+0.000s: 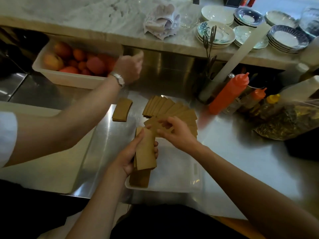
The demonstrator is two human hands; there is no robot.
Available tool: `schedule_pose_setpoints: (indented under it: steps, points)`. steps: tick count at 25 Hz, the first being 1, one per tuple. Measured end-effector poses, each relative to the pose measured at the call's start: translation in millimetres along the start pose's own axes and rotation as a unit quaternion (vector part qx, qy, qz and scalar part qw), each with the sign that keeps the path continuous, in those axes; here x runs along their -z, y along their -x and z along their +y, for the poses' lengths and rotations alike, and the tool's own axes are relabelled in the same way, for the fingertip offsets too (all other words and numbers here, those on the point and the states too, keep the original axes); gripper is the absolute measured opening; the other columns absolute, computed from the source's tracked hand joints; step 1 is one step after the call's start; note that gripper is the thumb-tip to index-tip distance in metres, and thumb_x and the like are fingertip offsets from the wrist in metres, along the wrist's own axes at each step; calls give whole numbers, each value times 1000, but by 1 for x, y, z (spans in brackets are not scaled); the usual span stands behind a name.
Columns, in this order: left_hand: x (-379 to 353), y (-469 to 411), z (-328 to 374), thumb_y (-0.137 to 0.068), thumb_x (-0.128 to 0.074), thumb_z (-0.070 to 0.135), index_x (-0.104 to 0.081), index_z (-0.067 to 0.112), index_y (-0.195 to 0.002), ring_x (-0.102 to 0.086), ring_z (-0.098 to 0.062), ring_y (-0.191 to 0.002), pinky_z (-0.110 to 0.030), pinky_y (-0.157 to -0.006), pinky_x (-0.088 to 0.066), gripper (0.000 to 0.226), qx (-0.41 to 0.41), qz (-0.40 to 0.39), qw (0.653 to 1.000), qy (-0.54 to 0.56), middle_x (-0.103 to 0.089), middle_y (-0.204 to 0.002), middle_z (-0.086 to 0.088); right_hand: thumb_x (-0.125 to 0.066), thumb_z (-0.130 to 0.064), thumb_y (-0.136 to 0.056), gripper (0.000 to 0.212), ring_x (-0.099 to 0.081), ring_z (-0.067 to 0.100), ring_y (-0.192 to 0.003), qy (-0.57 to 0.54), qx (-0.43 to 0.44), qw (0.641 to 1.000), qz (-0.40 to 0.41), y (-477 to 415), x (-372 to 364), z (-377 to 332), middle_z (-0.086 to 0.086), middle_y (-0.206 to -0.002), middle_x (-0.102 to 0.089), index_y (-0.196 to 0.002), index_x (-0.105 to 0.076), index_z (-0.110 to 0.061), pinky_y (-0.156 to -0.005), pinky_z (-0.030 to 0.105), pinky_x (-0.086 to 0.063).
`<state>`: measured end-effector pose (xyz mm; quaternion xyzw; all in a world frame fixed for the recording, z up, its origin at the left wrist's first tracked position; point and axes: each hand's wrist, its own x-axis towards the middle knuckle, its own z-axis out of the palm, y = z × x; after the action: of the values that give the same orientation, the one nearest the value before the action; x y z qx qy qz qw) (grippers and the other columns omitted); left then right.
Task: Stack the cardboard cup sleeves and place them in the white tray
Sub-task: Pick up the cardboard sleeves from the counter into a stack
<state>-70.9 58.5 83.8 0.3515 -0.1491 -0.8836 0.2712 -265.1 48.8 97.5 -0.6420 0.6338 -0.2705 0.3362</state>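
Sleeves: left hand point(128, 156) grip closed round stack point(145, 149); right hand point(174, 131) pinching one from fanned row point(170, 108). Square edges before lowering into tray point(174, 171).

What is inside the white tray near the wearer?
The white tray holds one low pile of cardboard sleeves at its left end; the rest looks bare. The left hand and its held stack cover part of that pile.

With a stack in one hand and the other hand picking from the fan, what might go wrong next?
The stack in the left hand is already uneven and could splay when another sleeve joins. The right hand may drag neighbours from the overlapped fan. A second person's arm reaches across nearby and might bump things.
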Motion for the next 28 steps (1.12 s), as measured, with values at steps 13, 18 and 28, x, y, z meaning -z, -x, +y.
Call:
schedule_pose_setpoints:
  steps: [13,18,28]
  points:
    - [45,4,14,-86,-70,46,-62,26,-120,-66,-25,-83,-44,-75,-56,40,-78,45,992,85,-67,-100,-16,-65,-33,-83,67,-47,31,-116,401,37,896,-185,-99,-37,44,11,-132,-44,-142,-34,-32,-81,40,-48]
    - [52,6,16,-84,-73,45,-64,28,-122,-66,-25,-83,-43,-75,-57,43,-84,35,991,100,-68,-98,-15,-64,-42,-83,52,-41,29,-113,498,111,837,-199,-116,-59,39,9,-128,-47,-131,-49,-29,-81,41,-48]
    - [51,5,19,-82,-73,45,-64,29,-122,-65,-24,-83,-43,-75,-57,44,-93,27,990,99,-67,-99,-13,-72,-26,-83,35,-56,20,-101,146,-52,972,-175,-120,6,22,0,-110,-56,-113,-55,-22,-86,34,-49]
